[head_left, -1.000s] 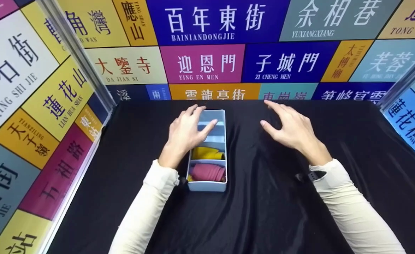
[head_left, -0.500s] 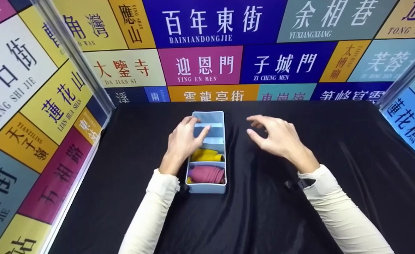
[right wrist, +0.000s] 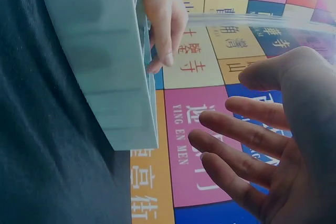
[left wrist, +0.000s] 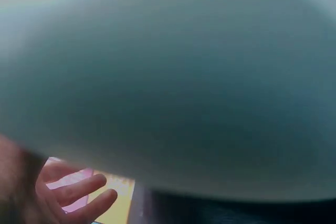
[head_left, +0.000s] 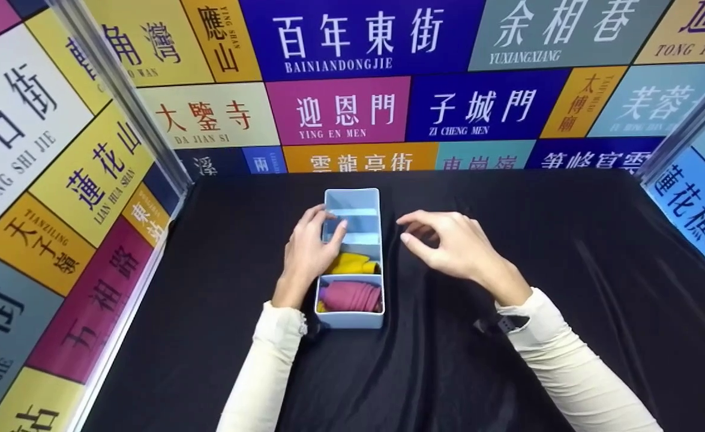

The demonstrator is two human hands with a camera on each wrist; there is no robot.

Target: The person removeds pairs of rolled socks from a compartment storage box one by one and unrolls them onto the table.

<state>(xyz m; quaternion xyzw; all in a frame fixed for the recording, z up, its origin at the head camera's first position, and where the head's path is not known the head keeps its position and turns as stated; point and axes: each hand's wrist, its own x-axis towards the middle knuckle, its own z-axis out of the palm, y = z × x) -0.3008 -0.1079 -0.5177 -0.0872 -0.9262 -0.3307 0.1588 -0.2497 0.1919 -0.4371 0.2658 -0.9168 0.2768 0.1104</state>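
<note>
A long light-blue divided box stands on the black cloth in the head view. A rolled reddish-pink cloth item fills its nearest compartment, with a bit of yellow beside it. Behind that lies a folded yellow cloth item. My left hand is at the box's left rim, its fingers loosely bent and holding nothing; whether it touches the rim I cannot tell. To the right of the box hovers my right hand, relaxed and apart from it. In the right wrist view its fingers are spread beside the box wall.
Black cloth covers the table, with folds running right of the box. A wall of coloured sign panels rises behind the table's far edge, and a side panel stands at the left. The box's far compartments show bare bottoms.
My right hand has moved left and nearer to the box, its fingers bending a little more. The left hand has drawn back slightly along the left rim. The box's contents look the same.
</note>
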